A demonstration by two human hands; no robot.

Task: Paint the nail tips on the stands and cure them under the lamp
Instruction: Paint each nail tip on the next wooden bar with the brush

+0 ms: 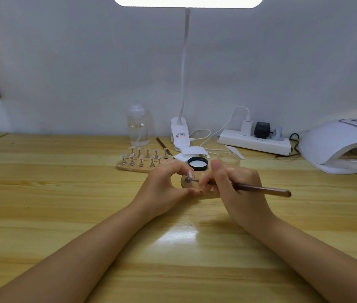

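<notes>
My left hand point(164, 189) pinches a nail tip point(190, 174) on its stand; my right hand point(234, 189) grips the brush point(260, 189) touching it, over the glossy wooden table point(63, 193). The curing lamp point(339, 145) sits far right, against the pale wall point(63, 62).

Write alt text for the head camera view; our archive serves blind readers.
A person's right hand holds a brown brush to a nail tip on a small stand gripped by the left hand on a wooden table. Behind are a board of more nail-tip stands, a clear bottle and, far right, a white curing lamp.
</notes>
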